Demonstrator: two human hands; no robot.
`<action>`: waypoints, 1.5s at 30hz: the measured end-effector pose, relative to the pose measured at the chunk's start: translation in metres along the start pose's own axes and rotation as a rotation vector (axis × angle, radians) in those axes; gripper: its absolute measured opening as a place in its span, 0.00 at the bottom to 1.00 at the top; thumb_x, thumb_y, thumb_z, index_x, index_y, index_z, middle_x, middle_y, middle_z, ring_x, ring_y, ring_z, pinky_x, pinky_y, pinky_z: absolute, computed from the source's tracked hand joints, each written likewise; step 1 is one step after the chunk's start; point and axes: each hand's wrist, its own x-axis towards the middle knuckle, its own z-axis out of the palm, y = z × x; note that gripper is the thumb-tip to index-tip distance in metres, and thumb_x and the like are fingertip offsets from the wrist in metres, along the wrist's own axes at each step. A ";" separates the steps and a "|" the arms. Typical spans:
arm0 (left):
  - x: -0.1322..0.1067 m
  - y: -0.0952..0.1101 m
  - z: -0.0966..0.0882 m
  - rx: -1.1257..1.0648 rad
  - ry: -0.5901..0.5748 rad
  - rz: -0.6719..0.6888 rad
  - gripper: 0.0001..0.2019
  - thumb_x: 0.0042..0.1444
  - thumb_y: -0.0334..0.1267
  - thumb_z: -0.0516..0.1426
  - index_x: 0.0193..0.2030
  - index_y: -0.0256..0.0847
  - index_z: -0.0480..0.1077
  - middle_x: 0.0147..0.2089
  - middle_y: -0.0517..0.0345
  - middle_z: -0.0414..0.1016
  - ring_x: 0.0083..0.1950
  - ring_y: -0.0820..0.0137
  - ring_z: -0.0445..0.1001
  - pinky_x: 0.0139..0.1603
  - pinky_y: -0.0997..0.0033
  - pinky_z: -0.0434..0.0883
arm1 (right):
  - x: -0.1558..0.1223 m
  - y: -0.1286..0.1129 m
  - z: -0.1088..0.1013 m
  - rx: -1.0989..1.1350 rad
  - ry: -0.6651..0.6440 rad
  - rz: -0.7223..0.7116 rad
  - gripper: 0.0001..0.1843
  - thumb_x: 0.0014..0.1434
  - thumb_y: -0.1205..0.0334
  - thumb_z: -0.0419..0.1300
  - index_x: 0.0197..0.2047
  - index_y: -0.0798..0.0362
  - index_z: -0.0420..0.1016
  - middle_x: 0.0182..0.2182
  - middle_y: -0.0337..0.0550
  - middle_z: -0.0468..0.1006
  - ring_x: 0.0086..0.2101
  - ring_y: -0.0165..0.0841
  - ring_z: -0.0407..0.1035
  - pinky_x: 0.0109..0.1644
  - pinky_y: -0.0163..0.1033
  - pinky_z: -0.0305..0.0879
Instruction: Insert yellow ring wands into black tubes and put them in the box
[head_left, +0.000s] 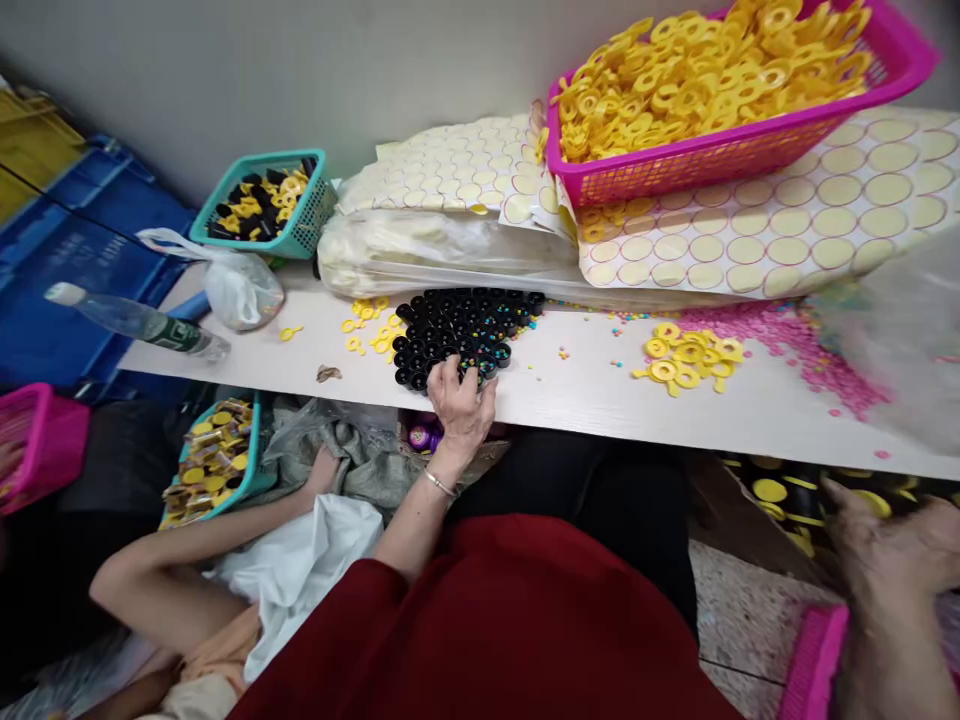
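Observation:
My left hand (462,408) rests at the front edge of a cluster of small black cups (435,325) standing on the narrow white table. Its bent fingers are apart and touch the nearest cups; I see nothing held in them. Tiny coloured beads (480,345) lie in and on the cups at the right side of the cluster. Low at the far right, my right hand (892,530) is over a cardboard box of black and yellow pieces (780,500). Motion smears its fingers, so whether it holds anything is unclear. Yellow ring pieces (686,355) lie in a pile on the table.
A pink basket (720,145) of yellow rings stands on sheets of round stickers (697,240). Pink beads (810,350) spread at right. At left are a teal basket (307,225), a plastic bag (240,290) and a bottle (142,320). Another person's arm (202,535) is at lower left.

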 end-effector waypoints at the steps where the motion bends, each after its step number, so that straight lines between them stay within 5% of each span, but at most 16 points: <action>1: 0.005 0.004 0.003 0.000 -0.062 -0.006 0.13 0.53 0.46 0.58 0.39 0.38 0.73 0.55 0.40 0.69 0.58 0.54 0.63 0.56 0.52 0.63 | -0.001 -0.008 -0.003 -0.047 0.055 0.082 0.30 0.47 0.39 0.54 0.50 0.47 0.65 0.43 0.66 0.68 0.51 0.69 0.58 0.47 0.72 0.49; 3: 0.017 0.013 0.008 -0.016 -0.193 0.008 0.15 0.54 0.45 0.57 0.44 0.39 0.72 0.61 0.39 0.64 0.63 0.50 0.57 0.60 0.47 0.58 | -0.003 -0.027 -0.009 -0.135 0.149 0.157 0.31 0.44 0.42 0.59 0.48 0.50 0.68 0.49 0.69 0.67 0.54 0.65 0.58 0.53 0.69 0.50; 8: 0.044 0.025 0.016 -0.065 -0.428 0.082 0.16 0.52 0.31 0.54 0.49 0.39 0.70 0.65 0.40 0.58 0.70 0.47 0.46 0.65 0.37 0.46 | -0.009 -0.083 -0.012 -0.041 0.233 -0.164 0.23 0.48 0.47 0.59 0.41 0.55 0.71 0.46 0.65 0.72 0.50 0.56 0.65 0.53 0.60 0.58; 16: 0.057 0.022 0.013 -0.047 -0.498 0.256 0.12 0.49 0.27 0.51 0.40 0.37 0.72 0.63 0.41 0.61 0.70 0.45 0.45 0.64 0.33 0.45 | -0.002 -0.165 0.022 0.301 0.073 -0.374 0.11 0.55 0.55 0.56 0.38 0.52 0.70 0.43 0.52 0.71 0.45 0.43 0.64 0.45 0.49 0.64; 23: 0.062 0.024 0.015 -0.070 -0.471 0.346 0.10 0.53 0.31 0.51 0.39 0.39 0.73 0.49 0.43 0.72 0.65 0.45 0.55 0.60 0.35 0.51 | 0.049 -0.137 0.037 0.190 0.200 -0.063 0.10 0.49 0.64 0.52 0.35 0.56 0.71 0.38 0.54 0.70 0.41 0.44 0.61 0.47 0.53 0.60; 27: 0.063 0.020 0.020 -0.097 -0.446 0.372 0.10 0.53 0.32 0.52 0.39 0.39 0.72 0.41 0.45 0.75 0.60 0.46 0.60 0.57 0.36 0.53 | 0.075 -0.122 0.039 0.114 0.126 -0.129 0.10 0.49 0.67 0.50 0.31 0.55 0.72 0.34 0.50 0.71 0.38 0.41 0.62 0.45 0.49 0.60; 33: 0.062 0.030 0.023 -0.315 -0.307 0.365 0.09 0.49 0.34 0.55 0.37 0.41 0.72 0.39 0.49 0.76 0.52 0.54 0.66 0.53 0.49 0.62 | 0.101 -0.151 0.049 0.040 -0.061 -0.223 0.11 0.53 0.64 0.50 0.29 0.55 0.73 0.30 0.48 0.71 0.35 0.37 0.62 0.40 0.44 0.60; 36: 0.050 0.048 0.029 -0.504 -0.360 0.389 0.04 0.47 0.35 0.56 0.31 0.42 0.71 0.33 0.55 0.74 0.42 0.62 0.69 0.51 0.56 0.65 | 0.109 -0.157 0.055 0.029 -0.104 -0.169 0.10 0.52 0.64 0.50 0.28 0.56 0.72 0.31 0.51 0.71 0.34 0.39 0.63 0.41 0.47 0.61; 41: 0.021 0.073 0.050 -0.698 -0.512 0.293 0.09 0.45 0.33 0.58 0.36 0.41 0.72 0.36 0.56 0.75 0.43 0.65 0.70 0.47 0.62 0.68 | 0.095 -0.149 0.051 0.020 -0.113 -0.101 0.08 0.50 0.64 0.51 0.30 0.57 0.70 0.32 0.53 0.72 0.36 0.42 0.65 0.43 0.50 0.61; 45: 0.007 0.076 0.062 -0.779 -0.558 0.199 0.18 0.42 0.32 0.59 0.43 0.38 0.70 0.40 0.54 0.76 0.43 0.65 0.71 0.45 0.64 0.69 | 0.046 -0.160 0.037 0.088 -0.064 -0.275 0.08 0.54 0.61 0.51 0.31 0.55 0.69 0.31 0.50 0.71 0.36 0.40 0.66 0.42 0.47 0.61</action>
